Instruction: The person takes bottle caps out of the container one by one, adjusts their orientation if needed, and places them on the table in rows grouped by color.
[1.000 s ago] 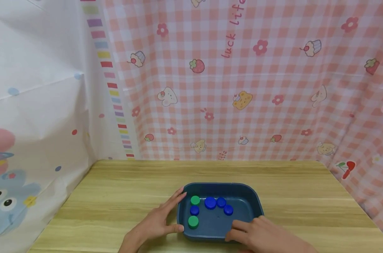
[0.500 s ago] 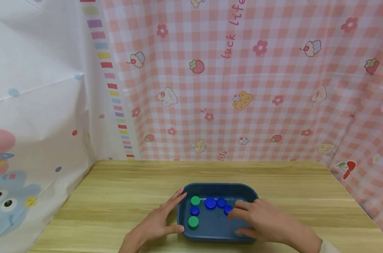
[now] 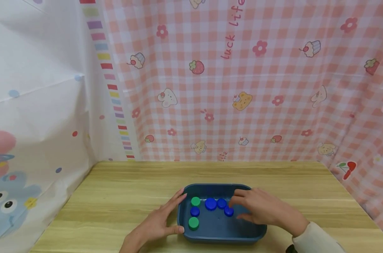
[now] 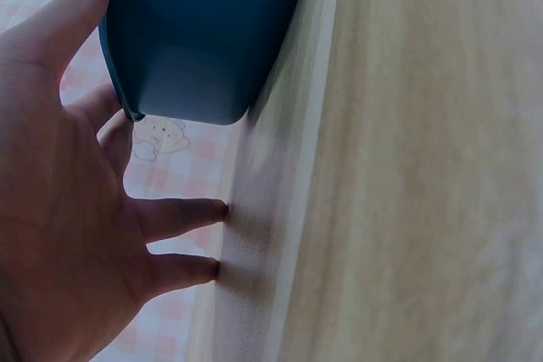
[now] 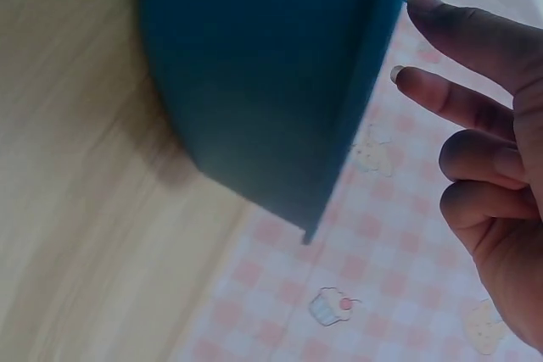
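Note:
A dark blue plastic tray (image 3: 216, 236) sits on the wooden table, with several round plastic bottle caps inside. Along its left side lie a green cap (image 3: 195, 201), a blue cap (image 3: 195, 211) and another green cap (image 3: 193, 223). Farther right are a large blue cap (image 3: 211, 203) and two smaller ones. My left hand (image 3: 158, 219) spans the tray's left end, straight fingers and thumb touching the rim. Over the tray's right part, my right hand (image 3: 261, 205) has its index finger and thumb apart, fingertips close to the nearest blue cap (image 3: 228, 211); it holds nothing visible.
The wooden table (image 3: 131, 189) extends around the tray. A pink checked cloth (image 3: 185, 123) hangs behind it, and a white printed cloth (image 3: 46, 88) hangs on the left. A small black object (image 3: 291, 249) shows under the right sleeve (image 3: 316, 239).
My right hand has moved from the tray's front right edge back over its right part, its fingers coming beside the right-hand blue cap. My left hand and the caps stay in place.

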Demonstrator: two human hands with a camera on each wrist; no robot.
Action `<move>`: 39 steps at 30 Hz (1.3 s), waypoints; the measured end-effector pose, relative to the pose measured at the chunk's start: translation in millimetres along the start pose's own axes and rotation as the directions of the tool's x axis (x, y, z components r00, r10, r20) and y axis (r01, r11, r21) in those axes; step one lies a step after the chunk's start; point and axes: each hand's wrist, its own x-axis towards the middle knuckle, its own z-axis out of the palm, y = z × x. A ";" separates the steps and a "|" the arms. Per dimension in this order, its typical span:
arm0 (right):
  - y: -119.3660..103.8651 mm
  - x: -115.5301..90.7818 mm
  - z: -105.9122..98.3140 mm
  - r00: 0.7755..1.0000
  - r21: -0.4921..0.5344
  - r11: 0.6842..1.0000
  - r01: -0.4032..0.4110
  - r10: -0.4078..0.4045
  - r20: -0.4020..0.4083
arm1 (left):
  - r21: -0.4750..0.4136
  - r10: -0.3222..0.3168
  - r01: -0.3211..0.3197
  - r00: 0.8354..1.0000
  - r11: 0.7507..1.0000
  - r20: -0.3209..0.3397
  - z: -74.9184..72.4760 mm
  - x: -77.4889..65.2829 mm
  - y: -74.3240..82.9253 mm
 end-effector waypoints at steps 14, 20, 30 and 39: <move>18.3 12.6 13.3 0.992 -0.034 0.998 -0.047 0.051 0.113 | 0.007 0.008 -0.008 1.000 1.000 -0.004 0.8 0.4 -1.0; 22.0 18.7 19.4 0.983 -0.024 0.997 -0.068 0.071 0.168 | 0.006 0.000 0.000 1.000 1.000 -0.002 0.3 0.4 0.2; 23.8 27.0 29.1 0.974 -0.059 0.996 -0.072 0.083 0.212 | 0.007 0.007 -0.007 1.000 1.000 -0.006 0.2 -0.7 0.8; 24.8 32.6 34.5 0.974 -0.076 0.996 -0.048 0.063 0.216 | 0.004 0.010 -0.010 1.000 1.000 -0.008 0.0 -1.0 0.4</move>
